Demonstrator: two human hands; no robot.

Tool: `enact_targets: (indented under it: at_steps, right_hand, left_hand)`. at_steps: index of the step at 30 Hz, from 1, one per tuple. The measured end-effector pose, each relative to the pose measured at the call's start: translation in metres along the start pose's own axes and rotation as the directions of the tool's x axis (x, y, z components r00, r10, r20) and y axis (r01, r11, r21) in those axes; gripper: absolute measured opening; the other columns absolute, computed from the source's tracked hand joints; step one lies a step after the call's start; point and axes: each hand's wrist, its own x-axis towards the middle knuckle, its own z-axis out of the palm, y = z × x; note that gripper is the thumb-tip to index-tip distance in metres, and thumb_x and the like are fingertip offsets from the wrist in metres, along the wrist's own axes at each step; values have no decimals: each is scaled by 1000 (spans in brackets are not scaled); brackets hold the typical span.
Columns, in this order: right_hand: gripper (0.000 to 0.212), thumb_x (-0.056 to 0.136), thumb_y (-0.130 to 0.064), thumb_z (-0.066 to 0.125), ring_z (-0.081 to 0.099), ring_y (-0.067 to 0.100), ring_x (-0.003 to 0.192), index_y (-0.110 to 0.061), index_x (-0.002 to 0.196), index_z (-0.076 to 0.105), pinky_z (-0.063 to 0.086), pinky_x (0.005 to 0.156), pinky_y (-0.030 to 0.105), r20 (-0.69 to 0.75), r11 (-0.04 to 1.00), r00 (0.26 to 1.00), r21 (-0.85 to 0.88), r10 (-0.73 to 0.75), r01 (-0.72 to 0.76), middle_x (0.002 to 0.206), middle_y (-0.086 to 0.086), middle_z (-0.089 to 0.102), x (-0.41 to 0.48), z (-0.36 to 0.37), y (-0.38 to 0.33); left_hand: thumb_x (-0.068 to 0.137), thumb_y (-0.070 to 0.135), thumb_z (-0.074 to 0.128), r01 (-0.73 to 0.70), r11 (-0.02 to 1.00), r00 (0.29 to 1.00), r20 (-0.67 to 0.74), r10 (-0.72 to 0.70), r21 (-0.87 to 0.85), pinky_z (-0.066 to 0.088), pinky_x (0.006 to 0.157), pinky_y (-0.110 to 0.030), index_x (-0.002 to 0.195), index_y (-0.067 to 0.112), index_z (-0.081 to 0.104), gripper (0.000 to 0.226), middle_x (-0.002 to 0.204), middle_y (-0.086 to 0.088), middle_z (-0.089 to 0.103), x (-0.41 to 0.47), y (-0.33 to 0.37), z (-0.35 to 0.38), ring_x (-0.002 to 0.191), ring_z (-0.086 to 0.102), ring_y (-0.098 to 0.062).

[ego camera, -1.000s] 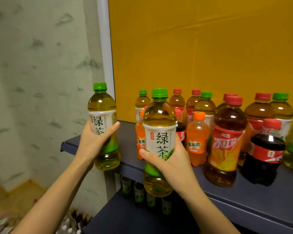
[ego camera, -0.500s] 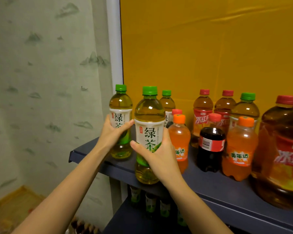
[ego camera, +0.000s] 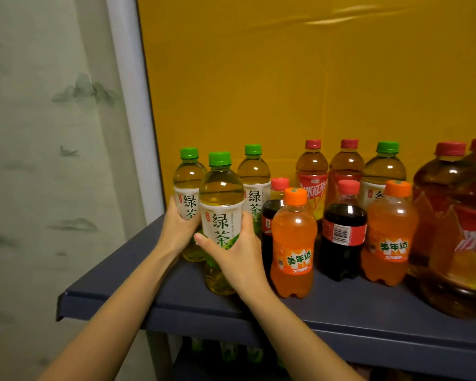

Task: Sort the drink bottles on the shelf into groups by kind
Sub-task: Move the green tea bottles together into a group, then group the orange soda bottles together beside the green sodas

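Tea bottles gripped: rear bottle (ego camera: 188, 185), left hand (ego camera: 176, 229); front bottle (ego camera: 221, 204), right hand (ego camera: 239, 254).

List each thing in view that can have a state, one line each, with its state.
left hand: grips rear green tea bottle, upright, capped
right hand: grips front green tea bottle, upright, capped
third green tea bottle: capped, upright on shelf, unheld
fourth green tea bottle: capped, upright, apart among red-capped tea bottles
orange soda bottles: capped, upright
cola bottles: capped, upright
large tea bottles: capped, upright
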Motion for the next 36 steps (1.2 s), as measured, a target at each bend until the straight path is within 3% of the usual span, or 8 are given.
enact_targets:
  at_steps: [6, 10, 15, 19, 22, 29, 33, 36]
  right_hand:
    - [67, 68, -29, 80, 52, 5, 110, -36, 113, 31, 47, 86, 16, -44, 998, 998, -10, 55, -55, 117, -8, 54, 13, 11, 8]
    - [73, 68, -35, 79, 44, 1, 114, -30, 125, 34, 39, 85, 7, -75, 995, 995, -66, 70, -75, 125, -9, 48, 18, 15, 12]
    - [104, 66, -34, 81, 25, 10, 138, -20, 144, 15, 29, 113, 32, -71, 982, 992, -151, 102, -111, 148, -5, 28, 10, 8, 5]
    - [103, 78, -34, 70, 2, 1, 143, -30, 148, -6, 15, 119, 33, 116, 971, 989, -232, 89, -60, 156, -17, 1, -25, -17, -14]
    - [78, 85, -31, 62, 16, -10, 137, -38, 146, 12, 23, 115, 24, 157, 963, 987, -269, 32, 11, 150, -26, 18, -58, -45, -30]
    - [37, 87, -9, 53, 49, 6, 118, -21, 122, 48, 41, 101, 26, -411, 888, 832, -417, -372, 191, 122, -6, 52, -58, -139, -26]
    - [53, 89, -3, 53, 33, 4, 127, -10, 137, 33, 26, 107, 10, -504, 838, 787, -545, -357, 31, 138, 4, 38, -35, -182, -13]
    - [65, 88, -8, 56, 27, 12, 136, -9, 143, 23, 24, 113, 21, -443, 793, 846, -607, -296, -41, 146, 6, 31, -25, -190, -1]
  left_hand:
    - [60, 48, 73, 1, 999, 997, 82, -4, 36, 52, 87, -35, 124, 18, 44, 76, 119, -5, 57, 25, -15, 5, 109, 58, -17]
    - [79, 19, 71, 23, 999, 997, 76, -27, 49, 40, 81, -24, 135, 8, 28, 72, 118, 7, 41, 37, -17, 16, 108, 46, -12]
    - [83, 9, 63, 85, 996, 996, 21, -84, -34, 38, 96, -33, 143, 5, 19, 74, 140, -15, 41, 31, -10, 3, 125, 44, -26]
    - [84, 17, 64, -238, 971, 915, -326, 235, 31, 40, 83, -4, 124, 21, 45, 45, 117, 8, 50, -10, 15, -9, 104, 49, -5]
    - [85, 46, 55, -394, 918, 836, -401, 375, 39, 38, 86, -3, 105, 39, 45, 24, 102, 22, 50, -51, 37, -3, 96, 50, 9]
    - [62, 58, 56, -366, 930, 918, 149, 367, -35, 42, 83, -17, 120, 42, 35, 64, 118, 20, 43, -111, 71, 68, 110, 49, -2]
    - [54, 63, 63, -296, 955, 938, 190, 290, 4, 44, 97, -32, 129, 32, 28, 89, 123, 11, 34, -114, 57, 99, 119, 45, -15]
    - [55, 45, 81, -262, 965, 955, 143, 258, 3, 45, 91, -30, 123, 30, 27, 88, 121, 7, 35, -114, 56, 108, 113, 47, -15]
